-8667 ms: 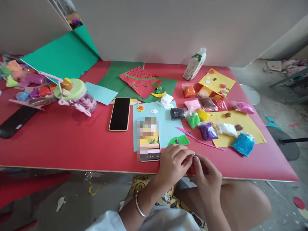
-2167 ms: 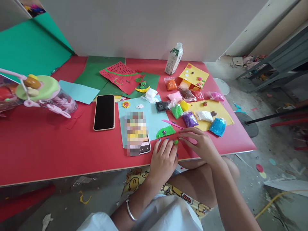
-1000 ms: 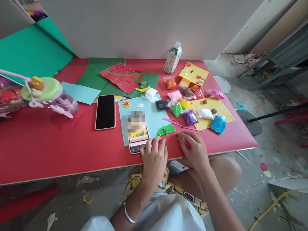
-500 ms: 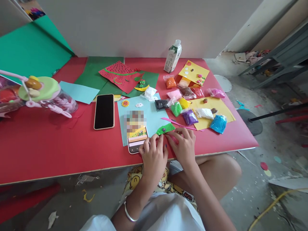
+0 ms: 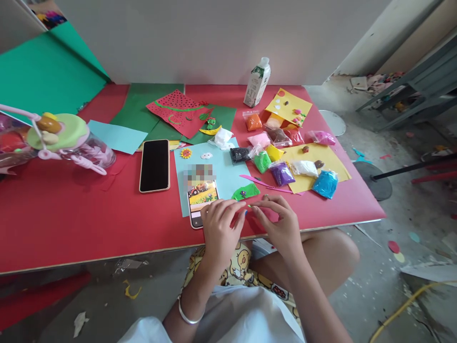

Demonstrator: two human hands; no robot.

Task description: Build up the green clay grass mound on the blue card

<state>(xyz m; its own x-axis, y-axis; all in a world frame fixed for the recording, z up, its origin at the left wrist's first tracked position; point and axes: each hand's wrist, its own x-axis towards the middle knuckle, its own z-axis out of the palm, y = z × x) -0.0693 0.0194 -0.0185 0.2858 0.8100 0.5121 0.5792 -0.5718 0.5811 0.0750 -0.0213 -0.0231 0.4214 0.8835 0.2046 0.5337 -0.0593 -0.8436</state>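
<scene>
In the head view, over one red table (image 5: 82,214), the right hand (image 5: 281,223) pinched one tiny green piece (image 5: 249,206); the left hand (image 5: 220,226) curled just beside it, its grip impossible to tell. Beyond lay one green patch (image 5: 252,191) bearing one purple flower (image 5: 243,194); leftward, one lit phone (image 5: 203,195) and one dark phone (image 5: 154,166).

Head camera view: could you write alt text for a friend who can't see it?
A person's right hand pinches a tiny green piece over a red table, the left hand close beside it. In front lie a lit phone, a flat green shape with a purple flower, and a light blue sheet; colourful packets sit to the right.
</scene>
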